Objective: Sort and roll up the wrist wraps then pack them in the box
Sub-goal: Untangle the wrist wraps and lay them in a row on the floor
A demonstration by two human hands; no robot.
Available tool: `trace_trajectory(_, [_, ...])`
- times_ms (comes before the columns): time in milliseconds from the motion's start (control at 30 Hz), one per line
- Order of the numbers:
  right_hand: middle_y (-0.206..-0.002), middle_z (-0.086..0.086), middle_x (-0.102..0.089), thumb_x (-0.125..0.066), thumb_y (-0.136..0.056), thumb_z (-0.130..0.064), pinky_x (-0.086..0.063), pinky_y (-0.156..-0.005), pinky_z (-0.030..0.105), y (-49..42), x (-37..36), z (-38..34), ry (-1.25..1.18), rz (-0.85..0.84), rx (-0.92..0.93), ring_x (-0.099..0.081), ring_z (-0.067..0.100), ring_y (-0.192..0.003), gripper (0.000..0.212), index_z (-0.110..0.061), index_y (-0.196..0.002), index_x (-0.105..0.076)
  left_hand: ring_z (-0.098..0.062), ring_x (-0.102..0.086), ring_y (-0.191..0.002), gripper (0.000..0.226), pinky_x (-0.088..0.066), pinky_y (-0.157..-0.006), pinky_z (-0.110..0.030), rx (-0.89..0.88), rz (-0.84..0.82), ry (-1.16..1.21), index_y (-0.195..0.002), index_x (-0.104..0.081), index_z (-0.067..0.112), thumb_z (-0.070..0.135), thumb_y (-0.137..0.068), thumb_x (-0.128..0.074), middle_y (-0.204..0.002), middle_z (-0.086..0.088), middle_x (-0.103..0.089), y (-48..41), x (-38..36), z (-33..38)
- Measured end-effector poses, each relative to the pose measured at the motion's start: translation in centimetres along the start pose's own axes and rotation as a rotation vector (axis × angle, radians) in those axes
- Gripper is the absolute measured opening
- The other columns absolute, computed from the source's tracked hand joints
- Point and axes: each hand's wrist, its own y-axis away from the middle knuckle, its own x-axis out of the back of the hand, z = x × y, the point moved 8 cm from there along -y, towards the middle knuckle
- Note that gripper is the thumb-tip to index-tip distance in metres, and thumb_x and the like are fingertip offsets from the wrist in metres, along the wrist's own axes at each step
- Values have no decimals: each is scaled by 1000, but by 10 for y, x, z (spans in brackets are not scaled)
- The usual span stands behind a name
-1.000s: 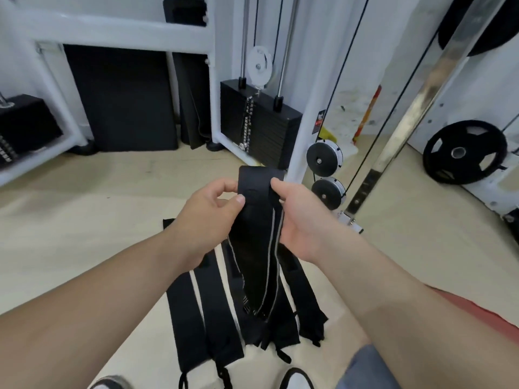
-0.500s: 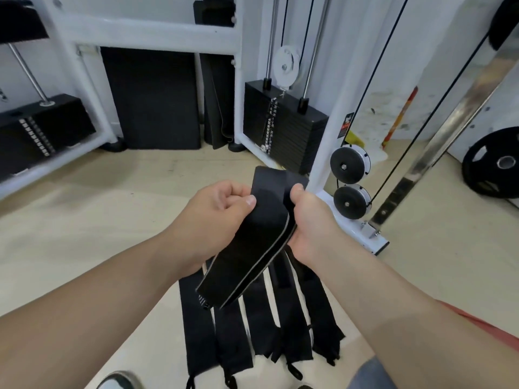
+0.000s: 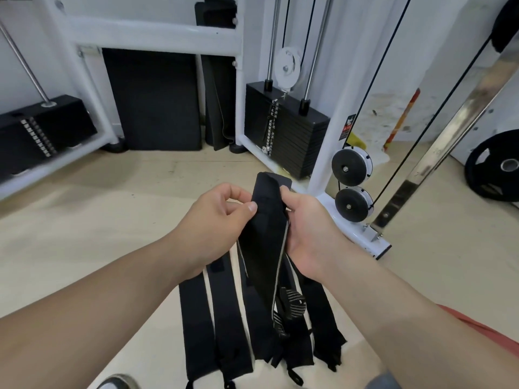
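Black wrap [image 3: 265,237] pinched at its top end between left hand [image 3: 213,223] and right hand [image 3: 311,231], both curled on it and level with each other. Long axis hanging down toward the body, striped tail dangling over the other wraps [image 3: 224,318] laid side by side on the floor [image 3: 112,220] below. No box in view; weight stack [image 3: 286,136] well beyond, nothing in the way of rolling from the held end down.

Matt black cloth wrist wrap [image 3: 265,237]; glossy metal bar [image 3: 460,116].

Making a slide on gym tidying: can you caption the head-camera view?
Left hand and right hand pinch a black wrist wrap above other wraps laid flat on the floor.
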Motion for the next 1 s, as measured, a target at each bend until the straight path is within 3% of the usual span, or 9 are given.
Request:
trace_trajectory(167, [-110, 17, -82, -43, -111, -54, -58, -103, 50, 2, -3, 0, -18, -31, -2, -79, 34, -107, 58, -8, -119, -78, -35, -69, -85, 5, -57, -88, -49, 2, -8, 1, -107, -66, 33, 37, -105, -63, -95, -15, -79, -1, 2, -4])
trace_trajectory(233, [-100, 14, -83, -41, -111, -56, -62, -92, 45, 2, -3, 0, -24, -52, 15, -81, 30, -96, 61, -12, -104, -82, -16, -64, -70, 6, -51, -72, -36, 17, 22, 4, -106, -66, 32, 37, -105, -63, -90, -11, -78, -2, 4, -5])
trace_trajectory(300, [-99, 11, -84, -36, -111, -60, -63, -82, 40, 2, -6, -1, -27, -50, 39, -82, 25, -90, 64, -16, -101, -82, -6, -63, -68, 6, -46, -70, -29, 34, 43, 20, -107, -66, 32, 37, -105, -63, -82, -3, -75, -2, 5, -7])
trace_trajectory(433, [-145, 4, -69, -46, -99, -74, -40, -124, 50, 0, -11, 0, 42, -3, 84, -60, 22, -141, 74, -20, -148, -60, -15, -72, -86, 7, -49, -77, -32, 45, 35, 94, -110, -66, 30, 34, -107, -62, -87, 2, -80, -2, 2, -8])
trace_trajectory(567, [-137, 2, -74, -48, -105, -63, -41, -123, 51, 1, -12, -8, 77, 27, 150, -64, 23, -136, 59, -24, -148, -60, -5, -67, -65, 10, -48, -58, -18, 2, 3, 111, -111, -63, 24, 32, -109, -57, -79, 1, -78, -1, 2, 1])
trace_trajectory(700, [-163, -6, -52, -57, -75, -82, -28, -130, 54, -3, -13, -2, 63, 6, 152, -42, 19, -155, 96, -37, -159, -47, 2, -55, -51, 14, -42, -49, -12, -2, -24, 105, -109, -61, 18, 30, -111, -53, -68, 8, -70, 0, 0, -1])
trace_trajectory(800, [-157, -7, -58, -51, -96, -71, -33, -127, 50, 3, -16, -4, 148, 5, 182, -48, 17, -150, 69, -35, -154, -53, -1, -59, -63, 16, -45, -63, -18, 23, -2, 91, -110, -62, 22, 35, -110, -54, -76, 7, -71, 0, 0, -7])
trace_trajectory(867, [-135, -1, -72, -50, -109, -53, -46, -117, 44, 4, -15, -6, 229, 25, 233, -62, 18, -133, 39, -29, -133, -67, -10, -62, -76, 16, -49, -73, -28, 30, 10, 81, -110, -62, 24, 37, -110, -53, -82, 3, -72, -1, -1, -8])
trace_trajectory(1000, [-112, 3, -79, -51, -110, -43, -58, -105, 53, 0, -10, -8, 293, 121, 294, -74, 25, -113, 27, -28, -111, -73, -9, -57, -64, 13, -49, -64, -32, -25, -6, -95, -108, -56, 27, 40, -109, -53, -76, -4, -68, -2, -5, -1])
